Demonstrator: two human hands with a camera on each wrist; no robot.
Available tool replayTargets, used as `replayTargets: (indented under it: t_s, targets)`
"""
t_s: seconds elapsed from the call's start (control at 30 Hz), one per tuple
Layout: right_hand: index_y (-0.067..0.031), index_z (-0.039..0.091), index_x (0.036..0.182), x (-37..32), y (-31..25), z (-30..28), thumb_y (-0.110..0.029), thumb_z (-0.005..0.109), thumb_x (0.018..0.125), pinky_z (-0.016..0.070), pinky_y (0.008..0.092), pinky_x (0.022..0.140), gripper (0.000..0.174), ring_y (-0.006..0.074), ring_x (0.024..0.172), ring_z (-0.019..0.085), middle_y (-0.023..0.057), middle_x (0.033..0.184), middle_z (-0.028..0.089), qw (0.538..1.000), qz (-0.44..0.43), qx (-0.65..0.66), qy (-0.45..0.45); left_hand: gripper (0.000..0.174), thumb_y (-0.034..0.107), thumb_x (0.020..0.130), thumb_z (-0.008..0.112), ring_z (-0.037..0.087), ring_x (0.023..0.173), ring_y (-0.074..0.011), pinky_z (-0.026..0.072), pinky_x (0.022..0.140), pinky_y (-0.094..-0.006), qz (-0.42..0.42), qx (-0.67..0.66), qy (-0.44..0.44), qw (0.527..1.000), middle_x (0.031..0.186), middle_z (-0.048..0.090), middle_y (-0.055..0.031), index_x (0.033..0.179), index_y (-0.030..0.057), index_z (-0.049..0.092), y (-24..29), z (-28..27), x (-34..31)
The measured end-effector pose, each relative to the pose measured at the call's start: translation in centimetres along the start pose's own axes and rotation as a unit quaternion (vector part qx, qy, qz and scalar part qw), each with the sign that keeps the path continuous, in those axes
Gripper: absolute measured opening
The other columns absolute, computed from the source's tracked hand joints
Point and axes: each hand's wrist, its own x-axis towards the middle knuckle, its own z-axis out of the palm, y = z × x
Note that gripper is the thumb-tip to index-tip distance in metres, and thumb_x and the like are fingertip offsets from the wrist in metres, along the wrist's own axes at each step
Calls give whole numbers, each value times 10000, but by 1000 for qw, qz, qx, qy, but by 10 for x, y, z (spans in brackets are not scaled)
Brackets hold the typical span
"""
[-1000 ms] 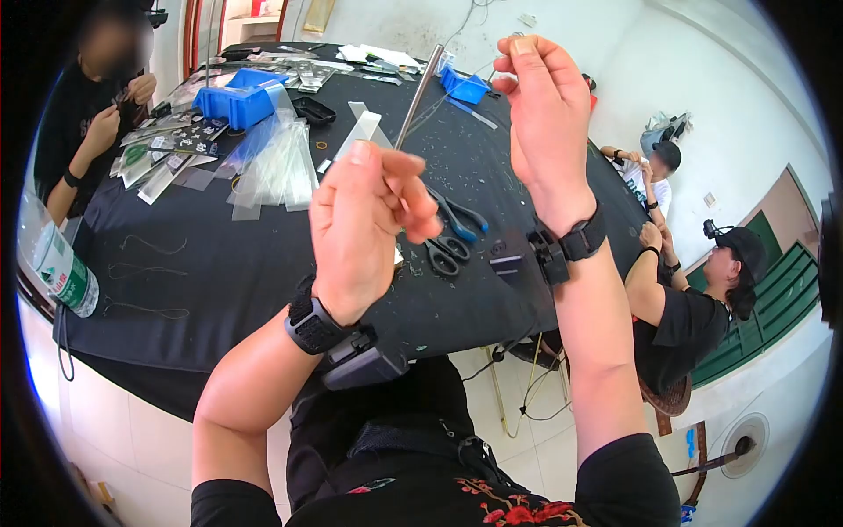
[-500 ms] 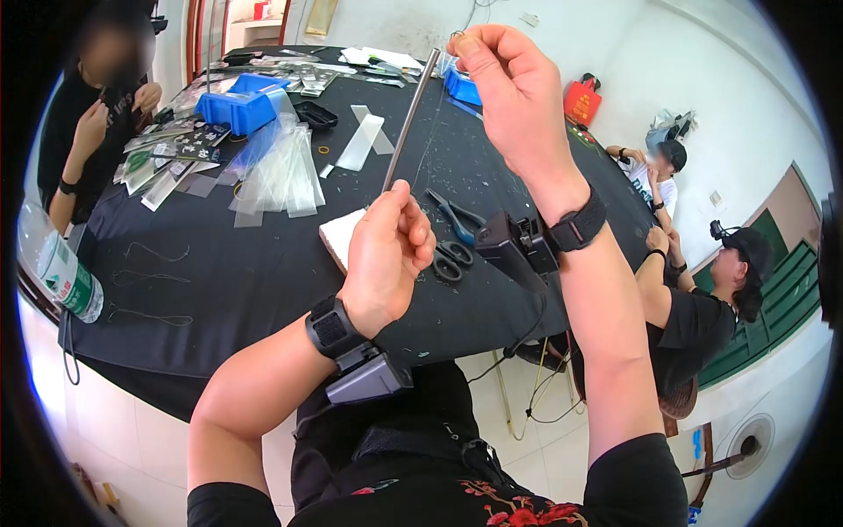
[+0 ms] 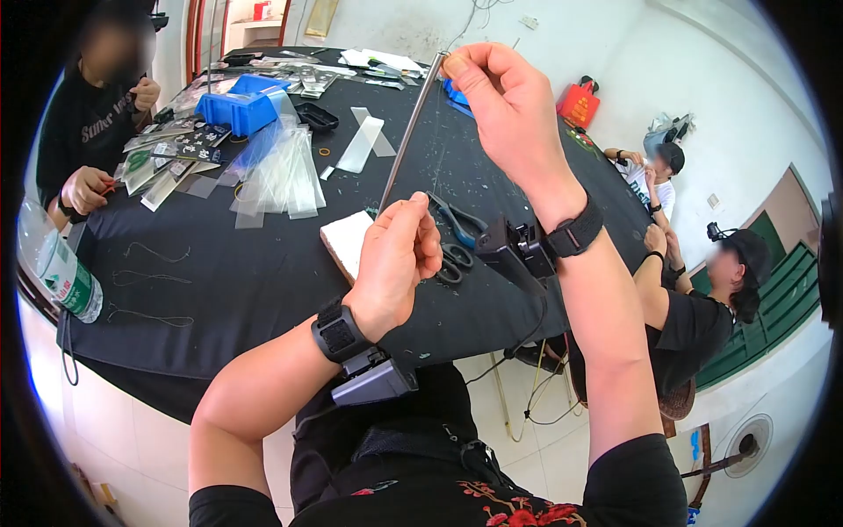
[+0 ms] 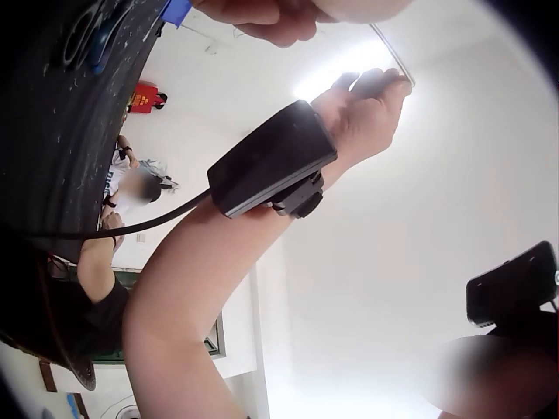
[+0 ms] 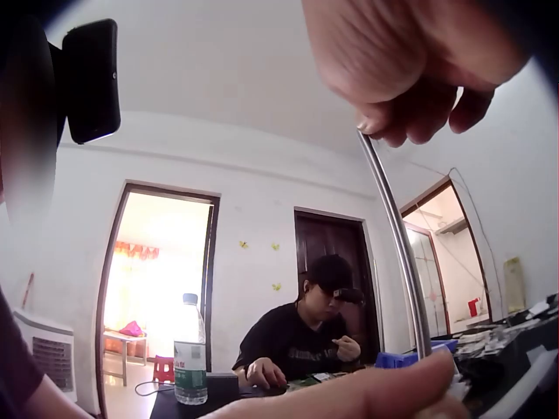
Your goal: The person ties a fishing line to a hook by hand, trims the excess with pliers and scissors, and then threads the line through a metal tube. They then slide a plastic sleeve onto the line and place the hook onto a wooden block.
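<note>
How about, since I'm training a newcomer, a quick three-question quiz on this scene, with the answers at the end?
1. Which hand is nearest the upper end of the metal rod: A) left; B) right; C) neither?
2. True or false: in the head view, the plastic bottle is to the left of the blue tray.
3. How many separate thin strands lie on the black cloth near the bottle?

Key: 1. B, the right hand. 2. True. 3. Three.
</note>
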Motion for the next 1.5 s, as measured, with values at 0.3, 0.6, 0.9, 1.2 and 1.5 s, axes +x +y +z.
replayTargets:
  t_s: [0.3, 0.6, 0.9, 1.2, 1.5]
  targets:
    - [7, 592, 840, -9, -1, 4, -172, 580, 827, 407, 183, 565, 180, 44, 627, 505, 4, 692, 583, 997, 58, 43, 2, 261, 306, 881, 478, 398, 474, -107, 304, 440, -230, -58, 81, -35, 994, 564, 430, 1, 730, 93, 469, -7, -2, 0]
    - [-5, 550, 839, -39, 13, 20, -71, 521, 846, 443, 198, 548, 72, 65, 629, 558, 20, 706, 584, 991, 57, 122, 23, 216, 270, 873, 485, 391, 462, -76, 305, 437, -204, -78, 14, 24, 997, 553, 427, 23, 772, 80, 505, -5, -2, 5]
    - [-13, 545, 840, -80, 41, 31, -52, 523, 836, 444, 214, 542, 45, 81, 611, 558, 43, 708, 571, 990, 83, 113, -15, 268, 1, 831, 502, 377, 558, -24, 310, 475, -164, 484, 235, 58, 841, 731, 459, 18, 1083, 30, 417, 15, -6, 16]
    - [-9, 539, 874, -110, 62, 53, -47, 506, 841, 453, 225, 558, 60, 99, 625, 574, 63, 701, 577, 977, 120, 176, -5, 290, 50, 839, 548, 561, 876, -94, 427, 747, -195, 335, 313, -45, 888, 966, 601, -86, 1122, -6, 517, 26, -28, 39]
    - [0, 546, 895, -120, 67, 61, -38, 516, 823, 463, 258, 577, 86, 147, 645, 599, 95, 721, 588, 963, 126, 240, 4, 133, 85, 825, 583, 538, 665, -50, 435, 579, -189, 311, 360, -36, 879, 775, 594, -16, 916, -11, 569, 21, -32, 44]
